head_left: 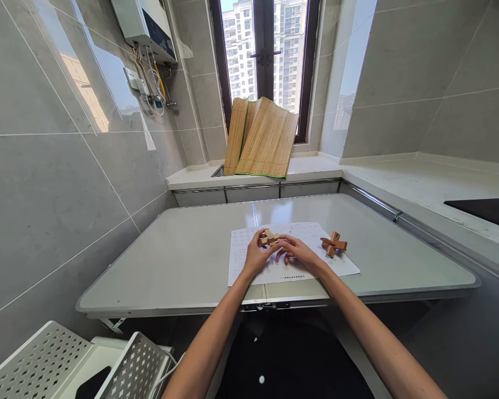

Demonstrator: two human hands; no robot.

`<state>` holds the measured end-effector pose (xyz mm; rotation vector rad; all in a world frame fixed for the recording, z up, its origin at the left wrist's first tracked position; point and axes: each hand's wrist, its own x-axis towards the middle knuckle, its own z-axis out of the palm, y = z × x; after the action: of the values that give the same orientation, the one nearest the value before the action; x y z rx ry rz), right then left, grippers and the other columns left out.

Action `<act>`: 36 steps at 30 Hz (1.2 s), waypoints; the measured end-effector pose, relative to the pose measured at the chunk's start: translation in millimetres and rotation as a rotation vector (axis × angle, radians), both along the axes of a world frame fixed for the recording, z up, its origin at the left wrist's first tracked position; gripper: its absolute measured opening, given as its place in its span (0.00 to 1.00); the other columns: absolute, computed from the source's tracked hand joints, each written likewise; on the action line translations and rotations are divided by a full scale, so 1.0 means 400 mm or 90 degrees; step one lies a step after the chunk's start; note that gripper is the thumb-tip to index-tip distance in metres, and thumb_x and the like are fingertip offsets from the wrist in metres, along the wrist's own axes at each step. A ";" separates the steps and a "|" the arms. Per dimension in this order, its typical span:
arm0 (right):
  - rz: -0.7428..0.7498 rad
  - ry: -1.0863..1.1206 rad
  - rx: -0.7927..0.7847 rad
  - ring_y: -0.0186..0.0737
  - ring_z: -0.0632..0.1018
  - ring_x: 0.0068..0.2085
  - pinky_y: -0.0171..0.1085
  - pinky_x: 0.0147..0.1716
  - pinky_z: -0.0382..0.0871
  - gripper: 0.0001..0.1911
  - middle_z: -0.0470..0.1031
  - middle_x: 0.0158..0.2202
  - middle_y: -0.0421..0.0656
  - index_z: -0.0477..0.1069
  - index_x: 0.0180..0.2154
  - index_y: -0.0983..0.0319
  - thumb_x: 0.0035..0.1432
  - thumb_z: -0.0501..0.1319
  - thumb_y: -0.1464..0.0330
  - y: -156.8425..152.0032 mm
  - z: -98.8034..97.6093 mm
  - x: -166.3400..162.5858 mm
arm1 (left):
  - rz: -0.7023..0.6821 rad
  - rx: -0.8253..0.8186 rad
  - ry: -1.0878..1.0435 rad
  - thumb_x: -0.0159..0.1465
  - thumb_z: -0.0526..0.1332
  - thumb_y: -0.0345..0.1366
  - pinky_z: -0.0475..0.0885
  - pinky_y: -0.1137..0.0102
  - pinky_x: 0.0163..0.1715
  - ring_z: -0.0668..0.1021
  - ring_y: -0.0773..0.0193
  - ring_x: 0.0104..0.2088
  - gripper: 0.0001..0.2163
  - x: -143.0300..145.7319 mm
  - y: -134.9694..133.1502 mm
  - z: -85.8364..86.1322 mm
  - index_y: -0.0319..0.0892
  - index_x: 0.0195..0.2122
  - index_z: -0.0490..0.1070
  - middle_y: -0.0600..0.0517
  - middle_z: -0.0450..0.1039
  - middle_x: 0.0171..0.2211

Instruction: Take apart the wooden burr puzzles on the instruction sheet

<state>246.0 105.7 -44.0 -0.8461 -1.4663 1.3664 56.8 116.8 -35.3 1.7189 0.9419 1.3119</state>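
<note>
A light wooden interlocking puzzle (269,238) is held low over a printed paper sheet (316,270). The fingers and thumb of my left hand (255,256) are closed around its left side. My right hand (298,252) is bent in from the other side, with its index finger and thumb at the puzzle's right edge and its other fingers curled beneath. Fingers partly cover the puzzle's lower part. Right of my right hand, a darker brown wooden puzzle of crossed bars (334,244) rests on the sheet.
Everything lies on a pale folding table (183,260) with a centre seam. Behind it, a folded bamboo mat (268,141) leans by the window on a white counter (316,163). A white perforated rack (45,360) stands at lower left, below the table edge.
</note>
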 end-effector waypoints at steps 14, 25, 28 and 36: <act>-0.063 -0.016 0.026 0.41 0.79 0.37 0.35 0.25 0.72 0.23 0.82 0.43 0.47 0.80 0.43 0.60 0.60 0.67 0.47 0.010 -0.012 0.008 | 0.034 0.149 0.117 0.56 0.77 0.39 0.73 0.60 0.50 0.79 0.55 0.49 0.29 0.001 -0.020 0.001 0.50 0.58 0.70 0.49 0.77 0.50; -0.080 -0.030 0.029 0.42 0.79 0.36 0.35 0.25 0.72 0.24 0.80 0.39 0.46 0.79 0.39 0.61 0.59 0.67 0.45 0.006 -0.008 0.008 | 0.033 0.204 0.154 0.58 0.76 0.40 0.74 0.61 0.47 0.78 0.56 0.47 0.29 0.000 -0.027 0.007 0.51 0.58 0.69 0.50 0.75 0.50; -0.089 -0.039 0.033 0.42 0.80 0.36 0.35 0.25 0.72 0.25 0.80 0.38 0.46 0.79 0.39 0.61 0.59 0.67 0.45 0.011 -0.013 0.008 | 0.035 0.215 0.159 0.58 0.76 0.41 0.74 0.61 0.47 0.78 0.56 0.47 0.29 0.000 -0.029 0.008 0.52 0.59 0.69 0.50 0.74 0.51; -0.158 -0.099 0.064 0.42 0.81 0.33 0.36 0.25 0.71 0.27 0.82 0.38 0.47 0.77 0.42 0.61 0.60 0.64 0.44 0.029 -0.039 0.009 | 0.022 0.239 0.172 0.57 0.78 0.41 0.74 0.57 0.55 0.76 0.53 0.54 0.31 0.001 -0.032 0.008 0.52 0.59 0.69 0.48 0.70 0.55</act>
<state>249.7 117.4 -59.4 -1.0495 -1.4778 1.0534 57.2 104.1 -32.1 2.2204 0.9177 1.3647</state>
